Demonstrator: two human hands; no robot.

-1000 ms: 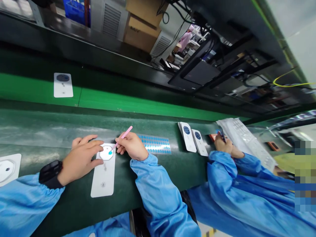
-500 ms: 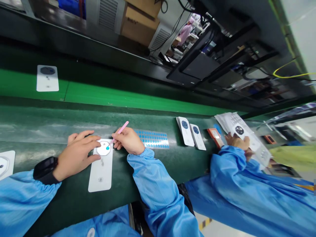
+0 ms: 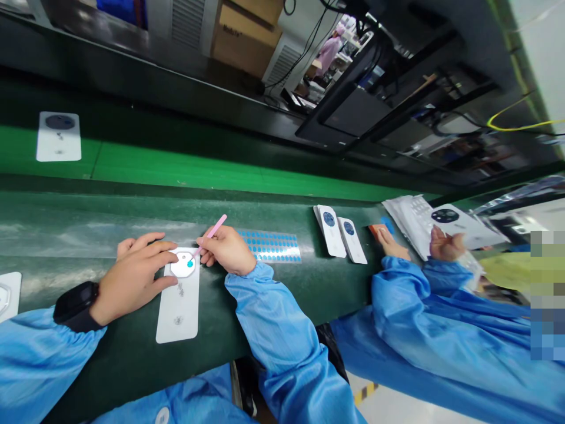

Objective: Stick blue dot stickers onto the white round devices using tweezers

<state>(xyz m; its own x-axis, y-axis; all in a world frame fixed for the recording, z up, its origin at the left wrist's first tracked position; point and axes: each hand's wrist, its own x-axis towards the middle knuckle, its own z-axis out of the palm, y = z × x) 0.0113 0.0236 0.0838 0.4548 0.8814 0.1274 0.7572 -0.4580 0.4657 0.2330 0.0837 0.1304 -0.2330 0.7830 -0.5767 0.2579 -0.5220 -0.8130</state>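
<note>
my left hand [image 3: 132,277] lies on a long white card [image 3: 178,312] on the green surface [image 3: 110,353]. my left fingers [image 3: 152,257] are apart, and they press down near the top of the card, just beside a white eight-sided piece [image 3: 183,265] that sits on the card. a black watch [image 3: 75,306] is on my left wrist.

my right hand [image 3: 225,250] is close to the piece too. my right fingers [image 3: 205,241] are together, clamped on a pink stick [image 3: 213,233]. the tip of the stick touches a small blue dot [image 3: 190,264] on the white piece, a little off its middle.

just past my right hand lies a sheet of blue dots [image 3: 269,246]. further along, two white cards [image 3: 339,232] lie side by side. another white card [image 3: 7,292] sits near my left arm, and one more [image 3: 59,136] lies on the far green strip. to my right, a person in a blue coat [image 3: 419,318] holds up one open hand [image 3: 445,244] near a pile of papers [image 3: 408,215].
</note>
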